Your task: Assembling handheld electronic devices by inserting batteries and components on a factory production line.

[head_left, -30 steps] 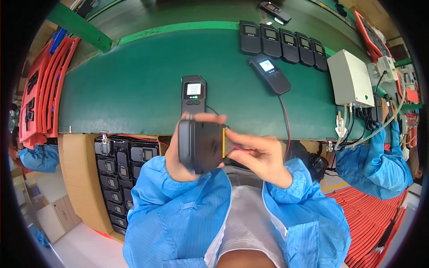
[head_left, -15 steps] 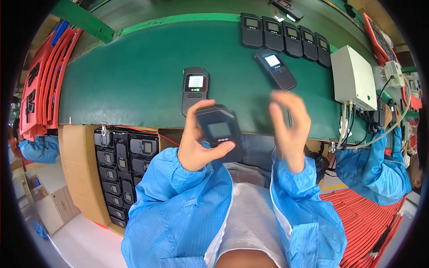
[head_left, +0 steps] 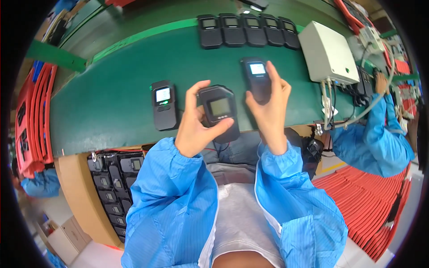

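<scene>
My left hand (head_left: 193, 127) holds a black handheld device (head_left: 220, 111) screen-up over the near edge of the green belt (head_left: 103, 89); its small screen is dim. My right hand (head_left: 269, 107) reaches onto the belt and closes thumb and fingers around the lower end of a second black device (head_left: 255, 73), whose screen is lit. That device lies on the belt with a thin cable running from it. A third black device (head_left: 163, 105) with a lit screen lies flat on the belt to the left of my left hand.
Several black devices (head_left: 246, 30) lie in a row at the belt's far side. A white box (head_left: 328, 51) with cables sits at right. A carton of devices (head_left: 111, 183) stands lower left. Red trays (head_left: 371, 201) are stacked right. A co-worker's blue sleeve (head_left: 375, 129) is at right.
My left hand turned the held device from back-up to screen-up. My right hand let go of it and moved up and right onto the lit device on the belt.
</scene>
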The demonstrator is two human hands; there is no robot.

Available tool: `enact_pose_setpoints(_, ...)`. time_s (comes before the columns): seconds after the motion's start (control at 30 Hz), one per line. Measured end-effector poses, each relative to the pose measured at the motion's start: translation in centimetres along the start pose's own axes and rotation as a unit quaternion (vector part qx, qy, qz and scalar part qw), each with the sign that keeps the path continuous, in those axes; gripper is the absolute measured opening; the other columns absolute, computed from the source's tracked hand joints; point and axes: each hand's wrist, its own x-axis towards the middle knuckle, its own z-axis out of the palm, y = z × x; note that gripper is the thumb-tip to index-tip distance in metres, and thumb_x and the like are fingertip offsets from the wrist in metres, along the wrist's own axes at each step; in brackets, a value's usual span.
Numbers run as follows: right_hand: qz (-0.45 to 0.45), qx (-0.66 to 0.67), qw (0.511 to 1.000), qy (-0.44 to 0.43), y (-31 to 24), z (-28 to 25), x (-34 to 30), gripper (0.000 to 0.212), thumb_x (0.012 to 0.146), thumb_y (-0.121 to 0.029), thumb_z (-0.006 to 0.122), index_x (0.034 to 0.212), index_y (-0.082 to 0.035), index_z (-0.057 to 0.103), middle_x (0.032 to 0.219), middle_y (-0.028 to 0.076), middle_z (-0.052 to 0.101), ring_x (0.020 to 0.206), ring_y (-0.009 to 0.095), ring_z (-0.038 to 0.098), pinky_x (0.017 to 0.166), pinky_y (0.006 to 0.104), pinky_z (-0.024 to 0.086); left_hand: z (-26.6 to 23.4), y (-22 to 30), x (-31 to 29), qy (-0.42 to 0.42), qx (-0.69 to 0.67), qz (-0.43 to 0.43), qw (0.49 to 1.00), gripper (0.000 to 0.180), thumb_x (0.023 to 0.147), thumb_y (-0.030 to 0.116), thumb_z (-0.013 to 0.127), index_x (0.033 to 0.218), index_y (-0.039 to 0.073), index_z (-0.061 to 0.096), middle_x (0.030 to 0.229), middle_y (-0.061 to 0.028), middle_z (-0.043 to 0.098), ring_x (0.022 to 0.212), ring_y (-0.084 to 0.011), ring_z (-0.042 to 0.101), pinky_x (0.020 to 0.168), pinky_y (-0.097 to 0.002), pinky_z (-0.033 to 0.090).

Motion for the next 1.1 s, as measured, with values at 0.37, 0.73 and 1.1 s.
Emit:
enact_pose_setpoints(0.37, -0.04, 0.05, 0.998, -0.02, 2.1, -1.1, 0.3, 0.076, 0.076, -0.017, 0.077, 0.141, -0.005, 0.038, 0.135, 0.02, 0.044, 0.126, 0.032, 0.043, 0.104, 0.0375, 0.035, 0.8, -0.4, 1.9, 0.034, 0.137, 0.06, 0.988, 0.077, 0.081, 0.008, 0.07, 0.142, 0.009, 0.023, 0.1, -0.0113, 0.065, 0.092, -0.022, 0.066, 0.077, -0.0334, 0.054)
enact_pose_setpoints(0.73, -0.073, 0.103, 0.991, -0.031, 1.9, -0.7, -1.2, 0.091, 0.08, -0.011, 0.072, 0.148, -0.003, 0.012, 0.148, 0.024, 0.03, 0.136, 0.036, 0.034, 0.11, 0.0396, 0.029, -8.0, 2.8, -1.9, 0.19, 0.604, 0.109, 0.766, 0.068, 0.081, 0.03, 0.073, 0.136, 0.005, 0.043, 0.079, -0.0062, 0.061, 0.066, -0.0231, 0.061, 0.062, -0.0319, 0.048)
enact_pose_setpoints(1.1, -0.061, 0.045, 0.997, -0.012, 2.1, -0.8, -2.0, 0.098, 0.084, -0.014, 0.07, 0.147, -0.002, -0.005, 0.148, 0.026, 0.028, 0.133, 0.041, 0.034, 0.108, 0.0422, 0.031, -8.7, 1.0, -2.3, 0.133, 0.37, -0.033, 0.919, 0.075, 0.077, 0.02, 0.076, 0.14, 0.006, 0.037, 0.101, -0.0107, 0.056, 0.08, -0.0138, 0.059, 0.067, -0.0274, 0.048)
